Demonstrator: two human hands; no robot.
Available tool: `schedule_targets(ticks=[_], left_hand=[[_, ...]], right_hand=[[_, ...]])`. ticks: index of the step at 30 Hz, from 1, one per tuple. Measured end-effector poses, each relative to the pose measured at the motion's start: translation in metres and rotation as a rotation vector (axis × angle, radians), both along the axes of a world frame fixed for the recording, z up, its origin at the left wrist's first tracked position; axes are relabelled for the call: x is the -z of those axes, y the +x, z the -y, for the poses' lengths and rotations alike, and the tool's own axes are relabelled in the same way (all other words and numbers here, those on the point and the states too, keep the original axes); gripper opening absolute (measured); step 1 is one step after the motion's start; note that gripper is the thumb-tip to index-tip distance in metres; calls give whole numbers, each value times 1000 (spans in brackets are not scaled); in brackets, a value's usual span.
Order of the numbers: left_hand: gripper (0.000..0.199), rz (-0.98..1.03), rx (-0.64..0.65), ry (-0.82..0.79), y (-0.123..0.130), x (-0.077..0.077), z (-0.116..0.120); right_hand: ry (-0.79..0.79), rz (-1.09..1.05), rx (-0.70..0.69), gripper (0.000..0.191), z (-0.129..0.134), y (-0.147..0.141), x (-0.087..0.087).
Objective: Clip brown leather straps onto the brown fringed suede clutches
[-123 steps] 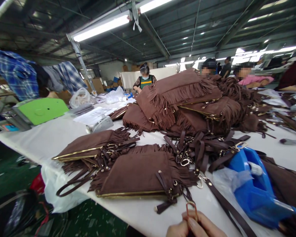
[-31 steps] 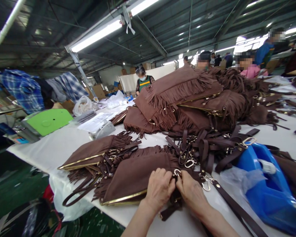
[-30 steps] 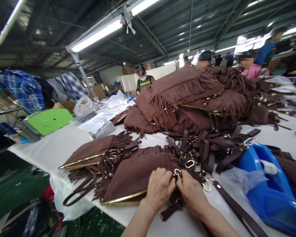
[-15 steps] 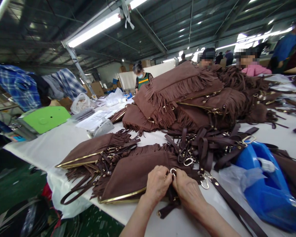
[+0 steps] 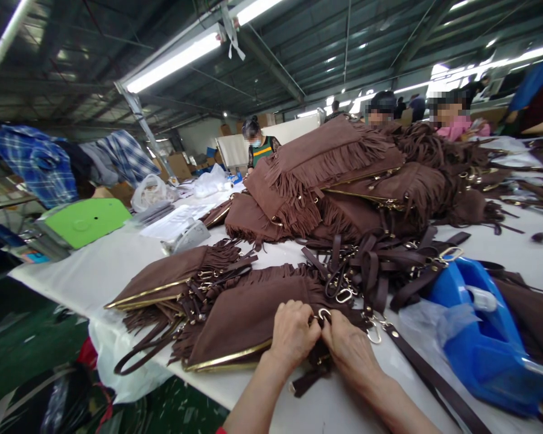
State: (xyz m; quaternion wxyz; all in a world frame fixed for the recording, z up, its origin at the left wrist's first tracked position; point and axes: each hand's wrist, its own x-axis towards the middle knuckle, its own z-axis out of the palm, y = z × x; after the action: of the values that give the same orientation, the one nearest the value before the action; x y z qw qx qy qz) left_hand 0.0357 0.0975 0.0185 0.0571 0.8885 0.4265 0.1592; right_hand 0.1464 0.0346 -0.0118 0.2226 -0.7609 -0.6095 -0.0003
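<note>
At the table's front edge lies a brown fringed bag [image 5: 248,313] with a gold zipper along its near side. My left hand [image 5: 295,334] is closed at the bag's right end, fingertips pinched by a metal ring [image 5: 324,313]. Close beside it, my right hand [image 5: 350,346] pinches at the same ring, where a dark strap end hangs below the fingers. The exact grip is hidden by the fingers. A metal snap hook [image 5: 373,331] and a long brown strap [image 5: 428,374] lie to the right. Another fringed bag [image 5: 163,274] rests at the left.
A tall pile of brown fringed bags [image 5: 326,150] stands behind, with a heap of straps with clips [image 5: 371,265] before it. At right sits a blue plastic bin [image 5: 479,343] beside clear plastic. A green panel [image 5: 88,222] stands at left. Other people [image 5: 262,147] are beyond the pile.
Both hands stay at the ring, fingers shifting slightly and drawing closer around it. The view has moved a little; the bags and straps lie as before.
</note>
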Motion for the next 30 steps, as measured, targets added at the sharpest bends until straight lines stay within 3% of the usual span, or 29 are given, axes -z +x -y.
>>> schedule_targets(ticks=[20,26,30], left_hand=[[20,22,22,-5,-5,9,-10],[19,52,27,-10,-10,14,-14],[15,70,81,-9,-11,8,-11]], right_hand=[[-76,9,-94,13,-15,-6,2],[-128,-84,-147,15,-12,-10,-3],[-144,-199,-159,23,0,-2,-5]])
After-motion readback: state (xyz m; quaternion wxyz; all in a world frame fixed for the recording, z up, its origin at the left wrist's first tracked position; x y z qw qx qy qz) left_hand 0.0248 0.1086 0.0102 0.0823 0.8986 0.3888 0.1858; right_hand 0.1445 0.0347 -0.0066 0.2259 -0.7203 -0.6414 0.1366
